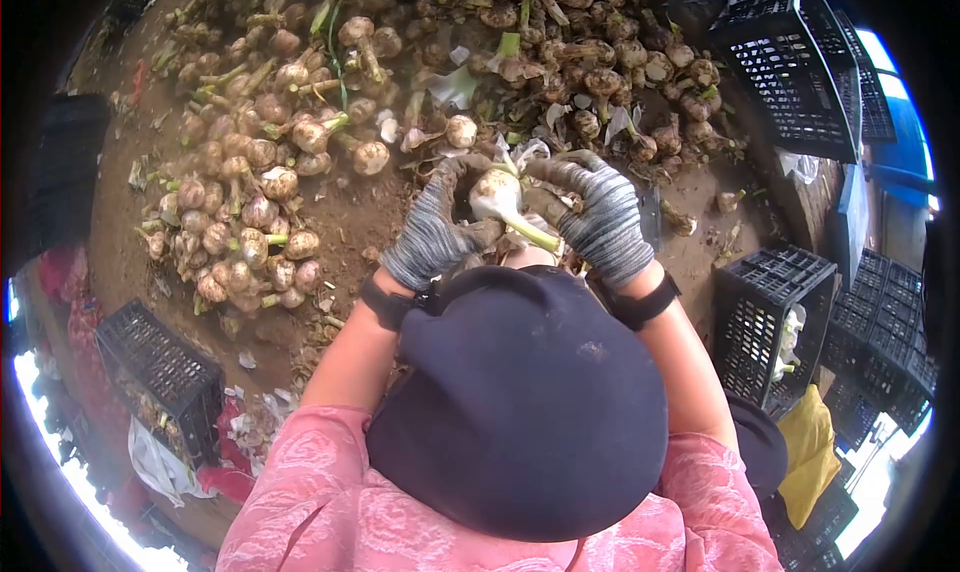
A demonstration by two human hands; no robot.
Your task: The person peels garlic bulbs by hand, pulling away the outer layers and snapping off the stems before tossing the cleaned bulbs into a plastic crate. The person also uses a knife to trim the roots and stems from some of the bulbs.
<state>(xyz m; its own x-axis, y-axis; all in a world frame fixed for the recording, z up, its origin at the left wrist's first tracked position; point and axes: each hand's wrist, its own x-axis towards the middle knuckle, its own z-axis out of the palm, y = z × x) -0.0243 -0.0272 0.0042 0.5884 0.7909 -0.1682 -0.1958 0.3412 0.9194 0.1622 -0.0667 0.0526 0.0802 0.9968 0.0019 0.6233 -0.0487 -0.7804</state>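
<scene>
A pale garlic bulb (pixel 495 194) with a thick green stem (pixel 533 234) is between my two gloved hands, its stem slanting down to the right. My left hand (pixel 440 227), in a soiled grey-striped knit glove, curls its fingers around the bulb's left side. On the other side my right hand (pixel 598 210), gloved alike, has its fingers closed beside the stem and some loose whitish skin (pixel 522 154). What those right fingertips pinch is partly hidden. Just beyond the hands, more unpeeled garlic bulbs (pixel 461 131) lie on the soil.
A heap of garlic (pixel 240 222) spreads over the dirt floor at left, and another pile (pixel 600 62) lies ahead. Black plastic crates stand at the upper right (pixel 785 72), right (pixel 770 322) and lower left (pixel 165 362). A dark cap (pixel 520 402) covers the lower middle.
</scene>
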